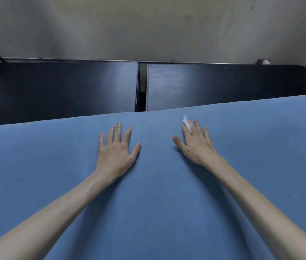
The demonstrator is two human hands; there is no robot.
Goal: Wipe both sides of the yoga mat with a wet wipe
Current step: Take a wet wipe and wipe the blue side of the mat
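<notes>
beyond blue yoga mat, black tabletops

We observe the left hand lying flat, fingers spread, on the blue yoga mat. The right hand also rests flat, a white wet wipe pinched between its fingers. Black surface behind.

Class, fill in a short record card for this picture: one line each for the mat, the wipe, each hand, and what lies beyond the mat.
mat: blue yoga mat, spread flat, filling the near view
wipe: small white wet wipe, pinched between fingers of the right hand
left hand: left hand flat on the mat, fingers spread, holding nothing
right hand: right hand palm down on the mat, fingers straight
beyond the mat: two black panels with a gap between them, then a grey wall
</notes>
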